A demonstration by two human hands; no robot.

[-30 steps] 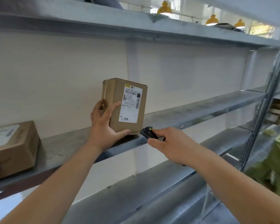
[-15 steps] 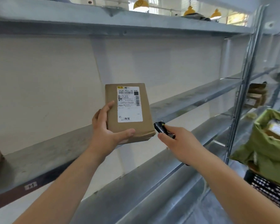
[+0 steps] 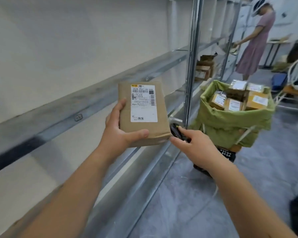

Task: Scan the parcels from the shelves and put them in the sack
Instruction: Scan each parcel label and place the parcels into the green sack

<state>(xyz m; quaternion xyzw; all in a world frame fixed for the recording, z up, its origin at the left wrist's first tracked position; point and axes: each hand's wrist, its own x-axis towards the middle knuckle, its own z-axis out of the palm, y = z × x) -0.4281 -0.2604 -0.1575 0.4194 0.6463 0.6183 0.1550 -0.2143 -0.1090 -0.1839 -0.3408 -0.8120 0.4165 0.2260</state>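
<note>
The parcel point(image 3: 143, 114) at centre is matt brown cardboard with a smooth white paper label point(image 3: 143, 103). The shelves point(image 3: 62, 115) across the left are dull grey galvanised metal. The sack point(image 3: 230, 124) at right is coarse green woven cloth. The scanner point(image 3: 176, 133) looks like glossy black plastic.

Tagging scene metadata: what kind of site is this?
Likely a parcel sorting depot: long metal shelving, a labelled cardboard parcel in the left hand, and a green sack full of boxes.
</note>
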